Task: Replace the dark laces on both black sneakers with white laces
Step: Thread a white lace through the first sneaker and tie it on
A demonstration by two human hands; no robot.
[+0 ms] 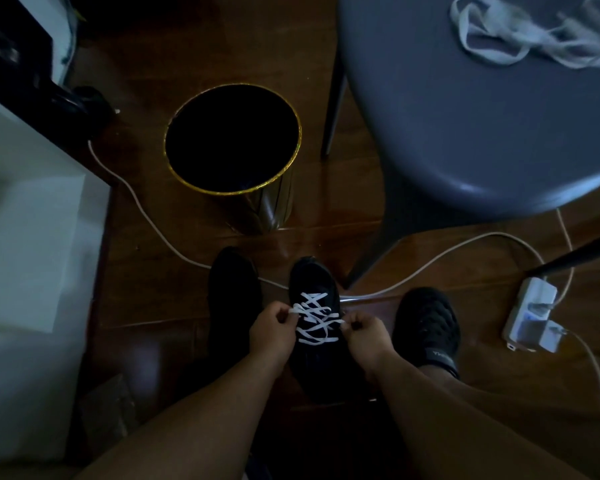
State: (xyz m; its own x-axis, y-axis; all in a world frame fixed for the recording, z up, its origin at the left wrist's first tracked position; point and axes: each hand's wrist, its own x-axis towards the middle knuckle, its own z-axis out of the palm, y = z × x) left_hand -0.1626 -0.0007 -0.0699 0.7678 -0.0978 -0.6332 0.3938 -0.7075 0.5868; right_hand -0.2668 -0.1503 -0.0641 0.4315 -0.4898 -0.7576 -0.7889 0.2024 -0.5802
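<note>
Sneakers sit on the dark wooden floor (326, 209) between the person's forearms: two black ones of the pair can be counted, side by side with toes pointing away from the camera and their long axes running near to far. One black sneaker (312, 323) in the middle carries a white lace (314, 318) crossed in several rows over its tongue. The left hand (274, 329) pinches the lace's left end with curled fingers, and the right hand (364, 332) pinches the right end the same way, so each grip is closed on the lace, just beside the shoe's eyelets. The other black sneaker (234, 296) stands just left of it, too dark to show any lacing. To the right a black shoe (428, 323) is worn on a foot; its heel band bears light lettering too small to read. Farther right lies a white power strip (530, 315) with plugs in it, and a white cable (146, 209) curves across the floor behind the shoes. Beyond stands one round black bin (257, 209) with a gold rim. Farthest, at upper right, a grey chair (465, 116) holds a loose heap of white laces (520, 32), their number impossible to tell.
</note>
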